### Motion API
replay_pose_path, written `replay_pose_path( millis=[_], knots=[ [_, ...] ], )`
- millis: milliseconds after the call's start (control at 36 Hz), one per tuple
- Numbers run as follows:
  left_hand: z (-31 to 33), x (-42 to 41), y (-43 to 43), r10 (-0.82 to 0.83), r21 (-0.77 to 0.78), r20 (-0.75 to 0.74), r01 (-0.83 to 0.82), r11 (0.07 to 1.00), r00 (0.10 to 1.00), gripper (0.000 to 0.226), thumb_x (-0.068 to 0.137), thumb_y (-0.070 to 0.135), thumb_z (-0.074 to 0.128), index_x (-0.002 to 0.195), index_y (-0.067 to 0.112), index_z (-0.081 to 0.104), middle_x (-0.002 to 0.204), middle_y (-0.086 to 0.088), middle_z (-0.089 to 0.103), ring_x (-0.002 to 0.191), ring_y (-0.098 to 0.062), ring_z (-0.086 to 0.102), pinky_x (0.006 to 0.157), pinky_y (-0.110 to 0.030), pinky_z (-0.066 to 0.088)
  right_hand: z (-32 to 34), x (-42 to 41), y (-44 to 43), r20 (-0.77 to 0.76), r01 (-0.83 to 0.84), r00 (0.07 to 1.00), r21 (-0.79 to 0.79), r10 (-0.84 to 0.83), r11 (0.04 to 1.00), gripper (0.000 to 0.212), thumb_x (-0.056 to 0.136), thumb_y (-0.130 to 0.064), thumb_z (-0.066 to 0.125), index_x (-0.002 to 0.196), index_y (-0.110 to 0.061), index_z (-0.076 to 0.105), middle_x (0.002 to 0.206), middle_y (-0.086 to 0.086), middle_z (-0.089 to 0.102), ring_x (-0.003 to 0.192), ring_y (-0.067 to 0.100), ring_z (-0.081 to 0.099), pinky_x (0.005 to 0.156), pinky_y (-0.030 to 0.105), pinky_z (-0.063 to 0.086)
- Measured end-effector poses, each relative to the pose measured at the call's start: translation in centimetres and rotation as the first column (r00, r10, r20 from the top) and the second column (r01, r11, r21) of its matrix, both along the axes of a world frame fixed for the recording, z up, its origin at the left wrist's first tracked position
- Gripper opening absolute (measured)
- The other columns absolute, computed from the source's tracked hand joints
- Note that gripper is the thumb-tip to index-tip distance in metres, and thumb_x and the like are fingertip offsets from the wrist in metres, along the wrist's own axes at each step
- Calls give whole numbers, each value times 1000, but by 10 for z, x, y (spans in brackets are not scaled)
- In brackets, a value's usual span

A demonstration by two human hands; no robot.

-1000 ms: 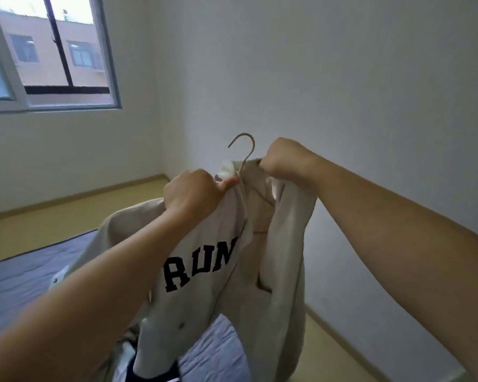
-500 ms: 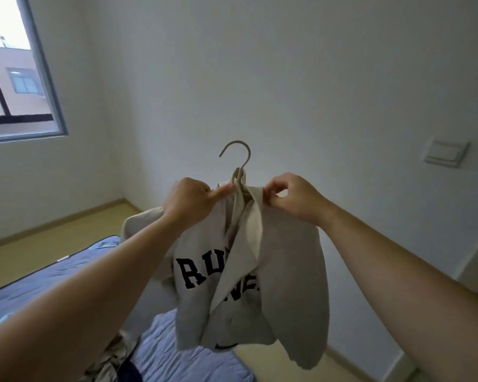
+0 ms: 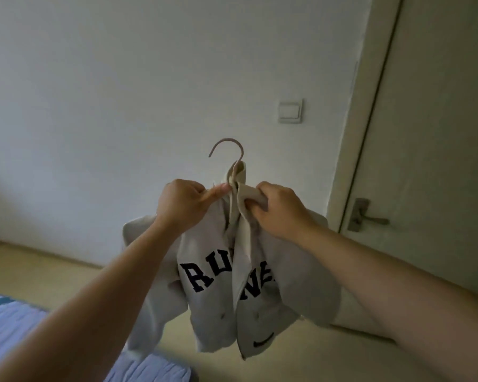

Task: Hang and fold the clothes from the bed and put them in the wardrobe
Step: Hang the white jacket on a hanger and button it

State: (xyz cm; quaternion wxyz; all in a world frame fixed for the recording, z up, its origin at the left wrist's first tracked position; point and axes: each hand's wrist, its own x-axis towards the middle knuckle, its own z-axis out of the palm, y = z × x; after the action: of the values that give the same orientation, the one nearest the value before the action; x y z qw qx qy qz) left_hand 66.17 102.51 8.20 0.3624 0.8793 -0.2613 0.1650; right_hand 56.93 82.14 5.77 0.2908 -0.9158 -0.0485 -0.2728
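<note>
A cream jacket (image 3: 218,296) with dark block letters across its front hangs on a hanger whose curved hook (image 3: 228,147) sticks up above the collar. I hold it up in mid-air in front of the wall. My left hand (image 3: 184,206) grips the left shoulder of the jacket near the collar. On the other side my right hand (image 3: 280,208) clutches the right collar flap. The jacket front is open, and the hanger's body is hidden under the fabric.
A corner of the bed (image 3: 17,332) with a blue-lilac sheet lies at the lower left. A closed door (image 3: 436,133) with a lever handle (image 3: 366,220) stands at the right, a wall switch (image 3: 290,111) beside it. Yellowish floor (image 3: 53,268) runs below the wall.
My view has swung right from the window to the door. The jacket on its hanger moved with me, away from the bed. Both hands kept their hold near the collar.
</note>
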Motion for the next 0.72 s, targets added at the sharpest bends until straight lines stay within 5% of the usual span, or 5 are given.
replay_pose_path(
  millis=[139,333,472,722],
  knots=[
    [-15,-10,-87,-153,31,91,151,988,984,80,71,91,44,43,19,28,35,7,32,37,-11,35,42,-25,22,-14,-35,-69,49,143,989,-42,-140,989,20,95,-36,57,86,-20,51,73,-7,54,61,13,52,52,32,44],
    [-35,-13,-197,-461,130,223,443,887,859,68,88,78,38,52,21,34,44,8,32,41,-7,34,45,-27,25,-32,-72,-138,244,545,815,-14,-526,838,26,85,-38,52,68,-25,36,52,-11,36,42,10,30,41,17,18],
    [-48,-5,-272,-674,169,318,659,733,667,60,96,61,42,62,13,45,55,8,38,48,-16,39,46,-34,39,-38,-95,-184,196,728,675,-14,-712,686,25,83,-42,47,68,-26,35,51,-11,36,43,16,36,45,21,19],
    [-44,-30,-428,-896,189,384,931,311,221,51,102,41,43,76,2,64,70,-9,58,63,-30,56,61,-36,48,-33,-169,-240,158,974,217,30,-963,225,29,79,-42,43,66,-18,35,49,-7,37,43,18,37,44,25,26]
  ],
)
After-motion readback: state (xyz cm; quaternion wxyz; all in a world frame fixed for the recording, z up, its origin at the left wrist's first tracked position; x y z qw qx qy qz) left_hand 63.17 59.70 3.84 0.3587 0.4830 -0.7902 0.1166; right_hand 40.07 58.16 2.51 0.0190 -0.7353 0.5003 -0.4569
